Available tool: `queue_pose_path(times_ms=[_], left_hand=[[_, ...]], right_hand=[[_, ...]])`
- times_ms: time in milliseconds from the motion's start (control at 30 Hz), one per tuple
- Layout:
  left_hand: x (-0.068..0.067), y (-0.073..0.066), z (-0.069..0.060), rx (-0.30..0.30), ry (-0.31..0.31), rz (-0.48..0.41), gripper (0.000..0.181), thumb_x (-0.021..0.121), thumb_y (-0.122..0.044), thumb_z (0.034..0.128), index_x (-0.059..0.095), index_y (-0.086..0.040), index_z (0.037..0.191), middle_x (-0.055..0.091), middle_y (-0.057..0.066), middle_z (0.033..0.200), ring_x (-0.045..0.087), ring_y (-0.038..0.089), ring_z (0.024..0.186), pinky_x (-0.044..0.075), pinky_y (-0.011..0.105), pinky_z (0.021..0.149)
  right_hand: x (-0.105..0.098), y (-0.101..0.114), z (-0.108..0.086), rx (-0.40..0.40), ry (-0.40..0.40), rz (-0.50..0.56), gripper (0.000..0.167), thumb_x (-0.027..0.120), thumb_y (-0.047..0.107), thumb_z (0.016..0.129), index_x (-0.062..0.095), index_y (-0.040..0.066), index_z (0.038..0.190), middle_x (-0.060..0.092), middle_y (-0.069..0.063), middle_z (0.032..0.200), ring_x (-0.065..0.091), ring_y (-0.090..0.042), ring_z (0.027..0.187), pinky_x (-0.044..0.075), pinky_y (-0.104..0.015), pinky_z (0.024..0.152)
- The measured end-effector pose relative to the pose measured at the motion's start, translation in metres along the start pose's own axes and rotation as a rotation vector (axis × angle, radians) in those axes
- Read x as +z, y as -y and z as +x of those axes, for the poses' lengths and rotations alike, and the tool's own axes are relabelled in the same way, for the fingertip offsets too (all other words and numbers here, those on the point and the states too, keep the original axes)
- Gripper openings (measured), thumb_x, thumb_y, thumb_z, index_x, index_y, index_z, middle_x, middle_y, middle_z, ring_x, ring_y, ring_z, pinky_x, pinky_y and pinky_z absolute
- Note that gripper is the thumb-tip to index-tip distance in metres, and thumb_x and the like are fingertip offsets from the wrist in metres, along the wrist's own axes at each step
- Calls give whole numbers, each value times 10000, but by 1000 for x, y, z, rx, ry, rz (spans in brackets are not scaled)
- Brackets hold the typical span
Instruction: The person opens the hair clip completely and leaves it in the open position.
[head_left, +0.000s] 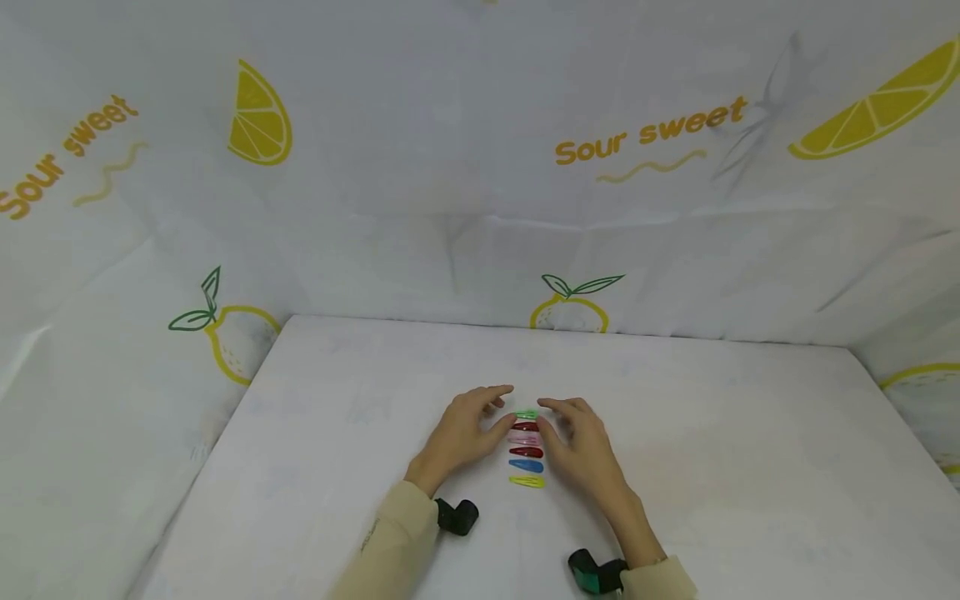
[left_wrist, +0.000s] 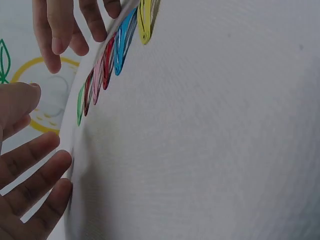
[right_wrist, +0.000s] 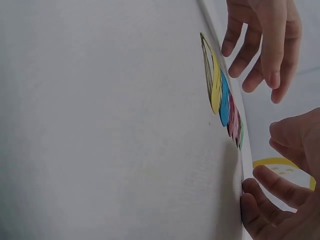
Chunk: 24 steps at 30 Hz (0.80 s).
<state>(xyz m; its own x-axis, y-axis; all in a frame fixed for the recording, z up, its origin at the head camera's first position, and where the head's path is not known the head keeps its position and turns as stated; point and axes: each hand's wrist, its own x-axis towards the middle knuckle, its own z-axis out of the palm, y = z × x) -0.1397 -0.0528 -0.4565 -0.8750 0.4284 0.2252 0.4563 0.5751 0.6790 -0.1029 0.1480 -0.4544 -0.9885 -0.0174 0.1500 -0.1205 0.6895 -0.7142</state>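
Note:
Several snap hair clips lie in a column on the white table, each roughly crosswise in the head view. From far to near they are a green clip (head_left: 527, 414), a dark red clip (head_left: 526, 427), a pink clip (head_left: 524, 439), another dark red clip (head_left: 527, 452), a blue clip (head_left: 527, 466) and a yellow clip (head_left: 527, 482). My left hand (head_left: 467, 429) hovers at the left of the far clips, fingers loosely bent. Opposite it, my right hand (head_left: 583, 446) is held at their right side. Both wrist views show the hands apart from the clips, holding nothing.
The white tabletop (head_left: 712, 442) stretches out on both sides of the hands. Behind it rises a white backdrop (head_left: 420, 167) printed with lemons and lettering. Black devices (head_left: 459, 517) are worn at both wrists, close to the table.

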Motion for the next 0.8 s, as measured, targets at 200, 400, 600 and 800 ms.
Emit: queue_pose_path(times_ms=[200, 400, 600, 800], left_hand=[[2, 7, 5, 0, 35, 23, 400, 694, -175, 972, 647, -69, 1355, 743, 94, 1090, 688, 199, 969, 567, 362, 890], [5, 10, 11, -18, 62, 38, 335, 703, -175, 970, 692, -97, 1296, 737, 48, 1068, 662, 158, 947, 551, 309, 871], [8, 11, 13, -28, 65, 65, 267, 726, -166, 948, 746, -102, 1206, 725, 20, 1026, 581, 120, 881, 480, 241, 795], [10, 11, 17, -27, 72, 63, 195, 729, -146, 937, 783, -99, 1118, 707, 24, 1008, 556, 115, 870, 462, 240, 791]], right_hand=[[1, -1, 7, 23, 52, 17, 279, 708, 134, 945, 745, 94, 1218, 679, -94, 1025, 577, -162, 870, 483, -266, 749], [1, -1, 12, 39, 71, 18, 272, 709, 113, 939, 745, 84, 1208, 689, -99, 1010, 621, -152, 844, 508, -273, 741], [4, 1, 16, 51, 67, 3, 236, 713, 102, 916, 772, 76, 1143, 711, -104, 975, 653, -155, 823, 504, -284, 717], [4, -1, 20, 55, 76, -23, 225, 717, 107, 904, 784, 80, 1117, 699, -101, 954, 603, -138, 790, 462, -277, 686]])
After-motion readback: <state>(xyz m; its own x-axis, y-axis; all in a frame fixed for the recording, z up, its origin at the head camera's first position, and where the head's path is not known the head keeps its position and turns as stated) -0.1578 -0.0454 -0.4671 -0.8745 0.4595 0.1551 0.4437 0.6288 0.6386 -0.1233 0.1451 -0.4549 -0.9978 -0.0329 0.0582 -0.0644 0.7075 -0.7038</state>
